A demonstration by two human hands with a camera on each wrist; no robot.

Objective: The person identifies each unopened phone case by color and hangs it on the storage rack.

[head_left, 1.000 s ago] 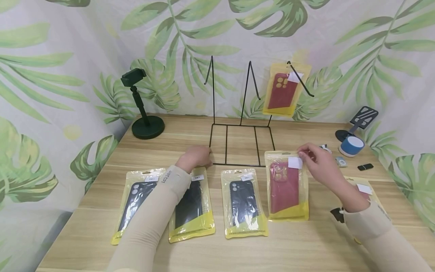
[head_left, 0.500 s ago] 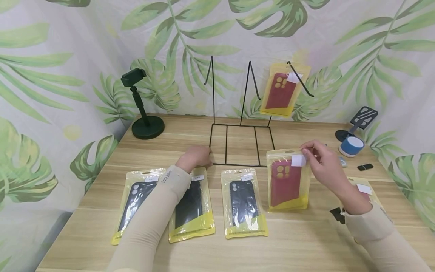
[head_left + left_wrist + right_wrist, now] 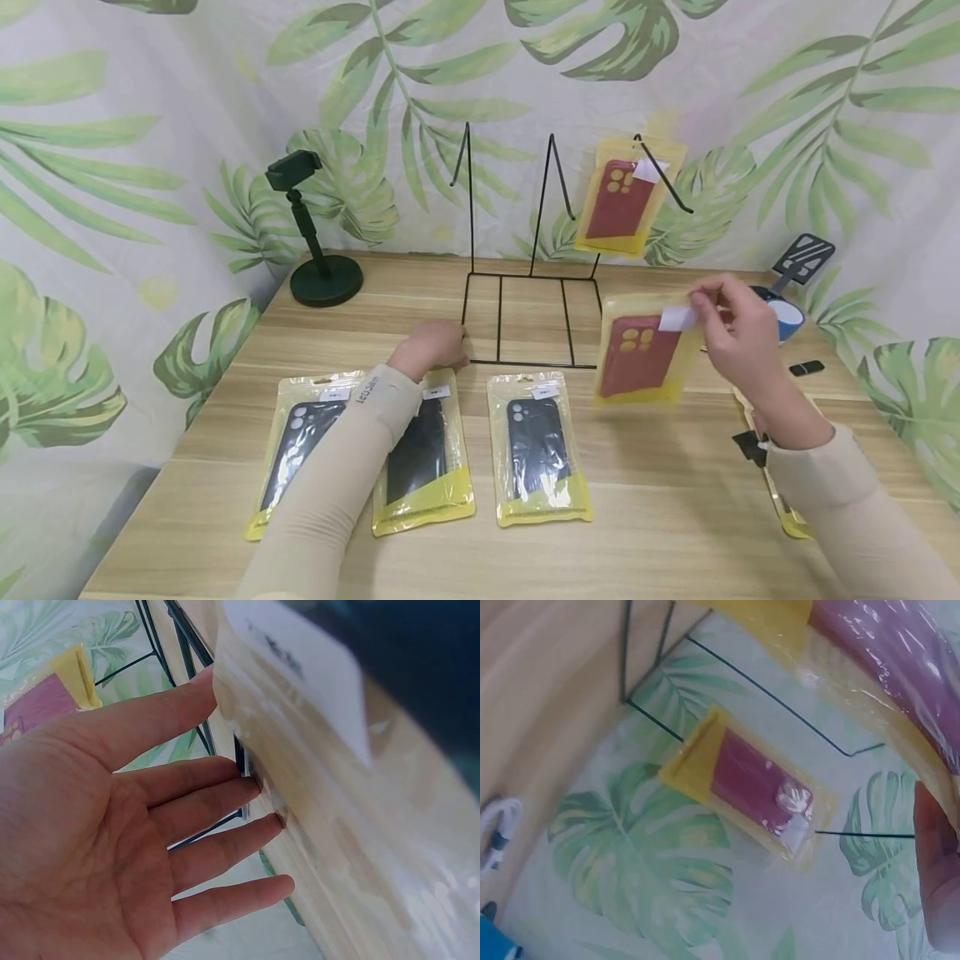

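Observation:
My right hand (image 3: 746,346) pinches the top right corner of a clear, yellow-bottomed bag with a red phone case (image 3: 637,358) inside, held up over the table. My left hand (image 3: 433,343) is at the front left corner of the black wire rack (image 3: 517,276). In the left wrist view its fingers are nearly straight, fingertips right at the rack's wire. Another bagged red phone case (image 3: 618,200) hangs on the rack's right hook. Three bagged dark phone cases lie in front: one at left (image 3: 294,442), one below my left hand (image 3: 420,450), one in the middle (image 3: 537,446).
A dark green phone stand (image 3: 326,279) stands at back left. At right are a black folding stand (image 3: 801,260), a blue-and-white round item (image 3: 787,321) and a small black piece (image 3: 806,367). Another bag (image 3: 797,523) lies partly under my right forearm.
My right hand has lifted the bagged red phone case off the table, moving it up, back and slightly right. The left hand has stayed put. The hanging bag has swung slightly.

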